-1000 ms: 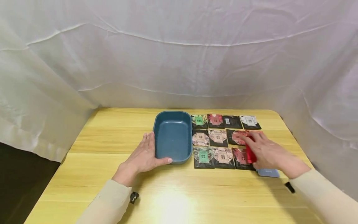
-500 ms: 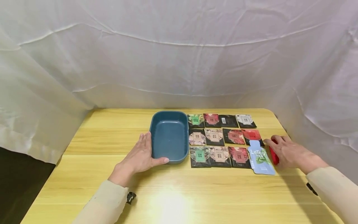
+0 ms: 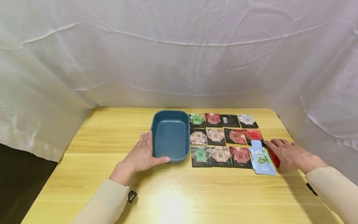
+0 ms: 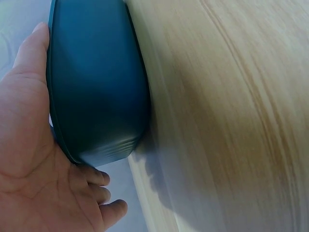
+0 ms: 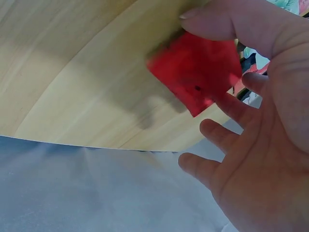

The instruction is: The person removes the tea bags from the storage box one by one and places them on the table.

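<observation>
The left hand (image 3: 137,157) lies against the near-left corner of a dark blue rectangular tray (image 3: 171,138), fingers straight along its side and thumb at the near rim. In the left wrist view, the palm (image 4: 43,159) faces the tray's outer wall (image 4: 96,77). At the right, the right hand (image 3: 292,155) holds a shiny red sachet (image 5: 193,72) between thumb and index finger, with the other fingers loose. Immediately left of it, a light blue LeTea pouch (image 3: 262,161) lies on the table, its narrow top overlapping a red-and-black sachet (image 3: 253,135).
Black tea sachets with coloured labels lie in three rows right of the tray, including a green-labelled one (image 3: 201,156), a beige one (image 3: 221,155) and a dark one showing its barcode (image 3: 230,120). White cloth (image 3: 195,62) hangs behind the wooden table (image 3: 95,174).
The right hand has moved right with the red sachet, from above the rows to beside the blue pouch, uncovering that pouch. During the last half second it has stayed nearly still. The left hand keeps its place.
</observation>
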`<state>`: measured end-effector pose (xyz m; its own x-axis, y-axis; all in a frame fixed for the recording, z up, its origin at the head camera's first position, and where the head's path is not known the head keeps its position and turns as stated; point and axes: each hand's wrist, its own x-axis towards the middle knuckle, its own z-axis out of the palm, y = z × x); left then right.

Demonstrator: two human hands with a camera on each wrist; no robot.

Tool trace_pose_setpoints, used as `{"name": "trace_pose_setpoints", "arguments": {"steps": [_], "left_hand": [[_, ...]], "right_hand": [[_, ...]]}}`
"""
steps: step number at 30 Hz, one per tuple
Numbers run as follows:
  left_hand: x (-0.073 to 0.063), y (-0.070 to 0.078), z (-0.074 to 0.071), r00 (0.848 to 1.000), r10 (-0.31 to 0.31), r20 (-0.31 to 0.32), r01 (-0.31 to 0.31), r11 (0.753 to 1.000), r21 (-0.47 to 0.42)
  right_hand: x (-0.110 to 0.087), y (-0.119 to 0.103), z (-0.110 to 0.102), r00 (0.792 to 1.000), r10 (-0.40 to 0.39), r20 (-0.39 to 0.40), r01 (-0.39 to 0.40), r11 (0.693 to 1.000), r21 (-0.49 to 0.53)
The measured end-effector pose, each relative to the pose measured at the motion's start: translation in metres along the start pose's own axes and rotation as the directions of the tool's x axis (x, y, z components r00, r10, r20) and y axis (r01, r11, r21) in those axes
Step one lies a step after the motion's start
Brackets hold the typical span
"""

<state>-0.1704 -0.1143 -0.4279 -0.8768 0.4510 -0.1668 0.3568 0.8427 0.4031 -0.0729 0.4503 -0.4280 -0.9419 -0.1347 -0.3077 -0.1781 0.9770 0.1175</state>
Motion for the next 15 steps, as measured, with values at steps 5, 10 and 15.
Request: {"name": "trace_pose_setpoints", "arguments": {"steps": [5,10,15], "left_hand": [[0.001,0.001,0.000,1.000,0.009,0.000,-0.009,1.000,0.011],[0.002,0.003,0.001,1.000,0.005,0.002,-0.005,1.000,0.009],[0.000,0.005,0.003,0.999,-0.003,-0.040,0.003,1.000,-0.014]], "right_hand": [[-0.002,-0.001,-0.003,1.000,0.012,0.005,-0.012,1.000,0.013],[0.002,-0.023,-0.017,0.996,0.015,-0.093,-0.010,0.998,0.058],[0.013,-0.070,-0.028,0.913,-0.065,-0.402,0.107,0.991,0.084]]}}
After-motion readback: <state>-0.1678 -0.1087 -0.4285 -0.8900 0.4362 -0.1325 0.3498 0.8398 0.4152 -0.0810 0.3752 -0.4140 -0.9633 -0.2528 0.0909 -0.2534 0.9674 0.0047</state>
